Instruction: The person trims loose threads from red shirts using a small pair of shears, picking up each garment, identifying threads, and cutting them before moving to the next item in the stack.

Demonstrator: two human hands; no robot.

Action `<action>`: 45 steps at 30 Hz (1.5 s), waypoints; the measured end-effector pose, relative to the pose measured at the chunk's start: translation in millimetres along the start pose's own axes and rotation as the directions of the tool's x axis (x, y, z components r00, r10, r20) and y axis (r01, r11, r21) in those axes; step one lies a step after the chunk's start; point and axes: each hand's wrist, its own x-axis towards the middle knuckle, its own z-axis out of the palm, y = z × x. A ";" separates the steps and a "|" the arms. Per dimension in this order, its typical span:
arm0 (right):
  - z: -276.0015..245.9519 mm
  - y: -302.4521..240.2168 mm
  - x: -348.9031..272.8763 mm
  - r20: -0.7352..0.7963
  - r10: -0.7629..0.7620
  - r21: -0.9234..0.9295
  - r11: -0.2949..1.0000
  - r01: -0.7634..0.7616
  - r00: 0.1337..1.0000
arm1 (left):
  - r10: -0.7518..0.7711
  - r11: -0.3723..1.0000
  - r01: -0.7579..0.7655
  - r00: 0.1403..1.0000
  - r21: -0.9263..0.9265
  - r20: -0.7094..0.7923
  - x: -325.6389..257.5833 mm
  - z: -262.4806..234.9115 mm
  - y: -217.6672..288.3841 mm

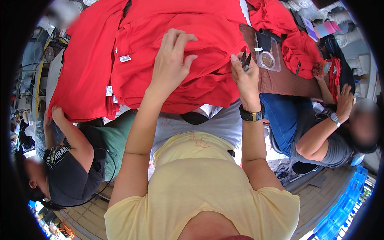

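Left hand: the left hand (171, 64) is held over the red cloth (208, 46), with nothing gripped; the fingers are loosely bent and spread, the thumb is kept apart, and whether the cloth is touched cannot be told.
Right hand: a pair of small dark-bladed snips (246, 62) is gripped in the right hand (249, 82), blades pointed up and away from the body; the edge of the cloth is met at the thumb tip, but whether it is pinched there cannot be told.
Red cloth: it is spread in loose folds across the desk (276, 88) in front of the body, and a white label (125, 59) is seen on it to the left of the left hand.
Clear tray: the see-through plastic tray (276, 69) is set on the brown quilted desk cover, just beside the right hand; a round roll (267, 60) is held in its near part, and a dark pouch (263, 41) is laid at its far end.
Second red pile: more red cloth (298, 50) is heaped beyond the tray.
Bottle: a pink and turquoise bottle (326, 29) is seen at the far right; its contents are hidden.
Blue bins: blue plastic bins (340, 212) are lined up at lower right; their contents cannot be made out.
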 end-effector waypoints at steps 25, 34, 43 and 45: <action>-17.0 27.6 -9.2 -0.024 -0.031 -0.145 0.989 0.027 0.999 | -0.003 0.957 0.052 0.985 -0.284 0.171 3.3 39.1 -5.9; -13.6 17.9 -14.3 -0.032 0.060 -0.045 0.997 -0.062 0.998 | -0.115 0.821 0.394 0.823 -0.412 0.556 -12.2 -3.9 19.6; -5.1 11.2 -18.2 -0.027 0.046 -0.049 0.998 -0.047 0.999 | 0.077 0.991 -0.066 0.993 -0.118 0.090 -13.3 34.8 10.7; -9.5 13.2 -13.8 -0.038 0.018 -0.070 0.997 -0.021 0.999 | 0.017 0.975 0.028 0.980 -0.220 0.199 -18.2 33.8 17.5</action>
